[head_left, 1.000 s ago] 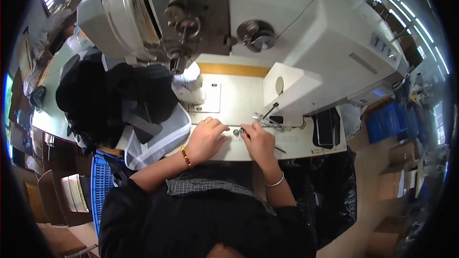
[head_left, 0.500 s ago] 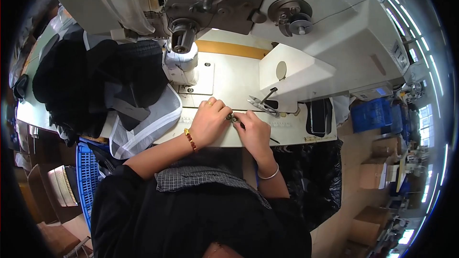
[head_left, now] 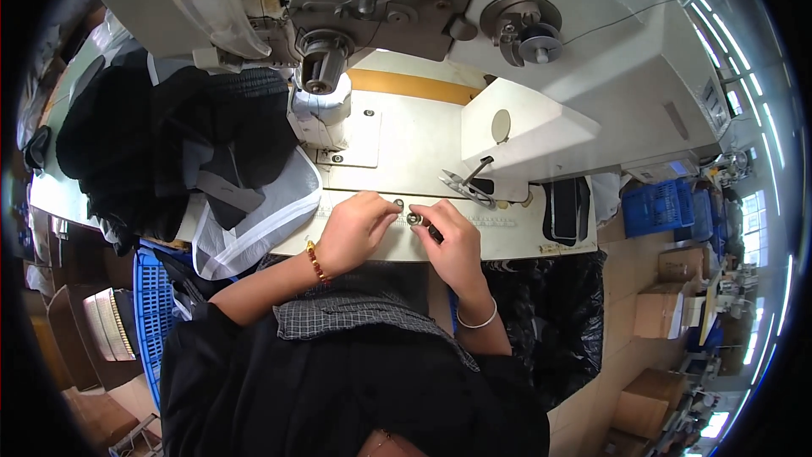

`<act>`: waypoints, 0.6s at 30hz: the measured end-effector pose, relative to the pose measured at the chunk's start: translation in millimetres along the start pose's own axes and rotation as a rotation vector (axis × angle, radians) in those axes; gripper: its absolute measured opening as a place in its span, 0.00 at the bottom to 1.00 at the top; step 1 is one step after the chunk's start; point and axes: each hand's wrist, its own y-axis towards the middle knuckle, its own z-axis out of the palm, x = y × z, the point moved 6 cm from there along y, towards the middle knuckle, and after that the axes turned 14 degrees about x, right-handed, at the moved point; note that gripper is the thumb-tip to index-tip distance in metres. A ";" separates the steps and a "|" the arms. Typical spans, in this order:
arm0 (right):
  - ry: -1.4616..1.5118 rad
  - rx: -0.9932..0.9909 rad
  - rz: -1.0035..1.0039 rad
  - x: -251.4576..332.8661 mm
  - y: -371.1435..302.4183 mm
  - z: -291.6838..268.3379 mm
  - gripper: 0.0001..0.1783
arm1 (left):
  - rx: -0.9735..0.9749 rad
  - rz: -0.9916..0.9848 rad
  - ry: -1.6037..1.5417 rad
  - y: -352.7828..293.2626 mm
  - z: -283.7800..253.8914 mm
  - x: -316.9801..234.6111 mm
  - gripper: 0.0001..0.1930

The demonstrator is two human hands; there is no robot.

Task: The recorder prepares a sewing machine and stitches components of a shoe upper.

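Note:
Over the front edge of the sewing machine bed [head_left: 414, 140], my two hands are a small gap apart. My left hand [head_left: 355, 233] pinches a small dark round piece, which looks like a bobbin [head_left: 399, 203], between thumb and fingertips. My right hand [head_left: 452, 245] grips a small round metal bobbin case [head_left: 414, 219], its open face partly showing. A dark, handle-like object [head_left: 435, 234] is also tucked inside the right hand, and its kind is hidden by the fingers. Beyond the right hand, thread snips [head_left: 467, 188] lie on the bed.
Dark garments [head_left: 169, 131] with white-lined fabric [head_left: 254, 237] are heaped at left. The machine head [head_left: 372, 8] overhangs the bed. A black phone-like object [head_left: 565, 210] lies at right. A blue basket [head_left: 154, 313] stands below left; black plastic [head_left: 550, 313] hangs below right.
My hands have moved apart, the left one shifting left and slightly down. The bobbin and bobbin case, close together between the fingers before, are now separate, one in each hand.

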 end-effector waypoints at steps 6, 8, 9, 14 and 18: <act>0.057 -0.004 -0.040 19.0 -2.1 -3.9 0.17 | 0.255 -0.329 -1.163 -14.0 35.8 24.7 0.12; 0.057 -0.007 -0.034 19.6 -2.1 -2.6 0.17 | 0.273 -0.375 -1.274 -14.7 36.3 23.6 0.12; 0.058 -0.009 -0.028 19.5 -1.8 -1.6 0.17 | 0.289 -0.423 -1.386 -16.1 38.4 23.7 0.12; 0.055 -0.024 -0.020 23.3 -0.7 1.8 0.18 | 0.299 -0.400 -1.418 -15.0 36.4 26.0 0.12; 0.143 -0.052 0.011 27.6 2.8 0.5 0.18 | 0.271 -0.327 -1.399 -13.8 31.3 27.1 0.11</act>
